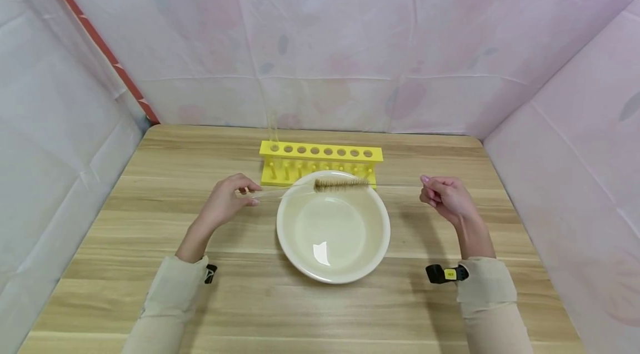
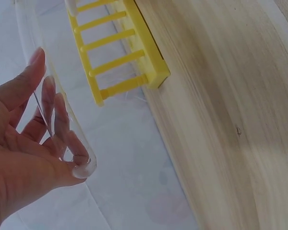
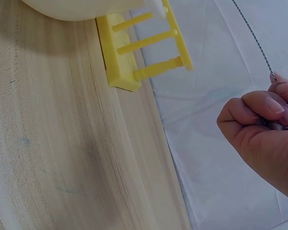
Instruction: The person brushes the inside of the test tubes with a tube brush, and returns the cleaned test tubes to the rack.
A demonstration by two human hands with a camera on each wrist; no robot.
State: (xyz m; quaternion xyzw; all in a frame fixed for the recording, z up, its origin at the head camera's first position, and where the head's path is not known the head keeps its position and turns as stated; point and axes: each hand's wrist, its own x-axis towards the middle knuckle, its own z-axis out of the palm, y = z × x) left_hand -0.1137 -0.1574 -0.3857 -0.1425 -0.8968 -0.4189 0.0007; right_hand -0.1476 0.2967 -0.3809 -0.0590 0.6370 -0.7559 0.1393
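My left hand (image 1: pixel 229 199) holds a clear glass test tube (image 2: pixel 57 100) near its rounded closed end, fingers and thumb around it. The tube lies sideways over the left rim of a cream basin (image 1: pixel 334 276), its mouth towards the right. A test tube brush (image 1: pixel 341 184) with tan bristles is level above the basin's far side, its left end at the tube's mouth. Whether the bristle tip sits just inside, I cannot tell. My right hand (image 1: pixel 450 197), fingers curled, grips the far end of the brush's thin twisted wire handle (image 3: pixel 252 36), right of the basin.
Behind the basin stands a yellow test tube rack (image 1: pixel 321 150) with several holes. Another clear test tube (image 1: pixel 273 129) stands upright in its leftmost hole. The basin seems to hold clear liquid. Cloth-covered walls (image 1: pixel 330 54) enclose the wooden table (image 1: pixel 165 176) at the back and sides.
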